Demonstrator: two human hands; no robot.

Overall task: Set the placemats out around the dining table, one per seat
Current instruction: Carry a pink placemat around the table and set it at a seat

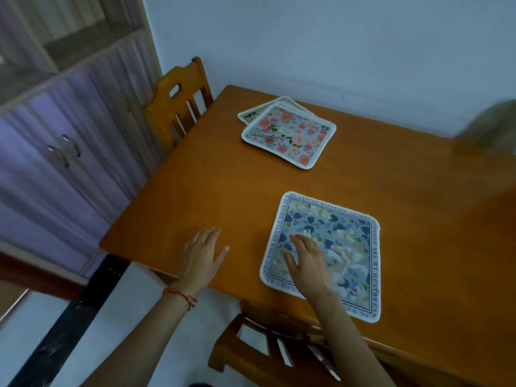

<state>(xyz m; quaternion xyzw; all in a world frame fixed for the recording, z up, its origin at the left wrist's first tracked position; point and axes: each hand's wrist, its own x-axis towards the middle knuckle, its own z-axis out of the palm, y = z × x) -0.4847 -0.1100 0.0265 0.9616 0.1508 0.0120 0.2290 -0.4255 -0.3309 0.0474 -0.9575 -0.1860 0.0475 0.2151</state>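
Right hand [305,263] lay flat with its fingers spread on the blue placemat [335,247], gripping nothing. Left hand [202,254] rested open, palm down, on the bare wooden table [217,191] just beside that mat, with a red string bracelet [181,297] round the wrist. The blue placemat was a square of soft cloth with rounded corners, a white stitched edge, a band of printed lettering and a dark blue and cream floral pattern; it sat near the table's front edge, directly above the chair [279,356] pushed in there. Well apart, toward the far corner by the wall, a small stack of placemats [289,134] lay fanned, the top one pale blue with pink and orange roses, at least one more showing beneath. A second slatted wooden chair [178,107] stood at the left side. The table surface was smooth, orange-brown and glossy.
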